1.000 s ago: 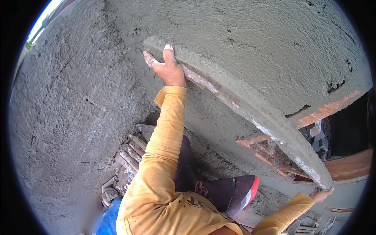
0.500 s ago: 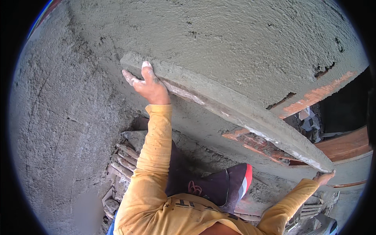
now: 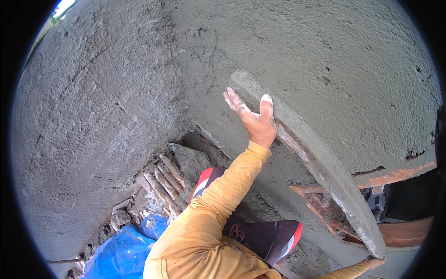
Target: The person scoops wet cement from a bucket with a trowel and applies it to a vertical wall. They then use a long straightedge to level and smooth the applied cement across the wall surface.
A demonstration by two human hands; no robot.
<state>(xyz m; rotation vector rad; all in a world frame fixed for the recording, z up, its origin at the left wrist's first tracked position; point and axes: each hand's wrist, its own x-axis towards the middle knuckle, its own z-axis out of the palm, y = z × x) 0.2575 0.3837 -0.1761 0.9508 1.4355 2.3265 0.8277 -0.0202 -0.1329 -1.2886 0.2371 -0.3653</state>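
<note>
A long, cement-coated straightedge board [image 3: 325, 169] slants across the plastered wall [image 3: 334, 79], from the upper middle down to the lower right. My left hand [image 3: 260, 125] grips it near the upper end, with the thumb on the face edge and the fingers reaching along the other side. At the lower end my right hand [image 3: 375, 263] is closed on the board, its fingers partly hidden by it. Wet grey mortar covers the wall around the board, and whitish residue marks my left fingers and the board's side.
A rougher grey wall [image 3: 107, 107] meets the plastered one in a corner on the left. Below lie rubble, wooden strips [image 3: 165, 183] and a blue sheet [image 3: 123, 253]. To the right, a dark opening [image 3: 411, 200] has a reddish-brown sill [image 3: 406, 232]. My dark trousers [image 3: 260, 235] are below.
My view has swung left, bringing the blue sheet into sight. The board and my hands now appear farther right and lower, with the board steeper. Both hands keep their hold.
</note>
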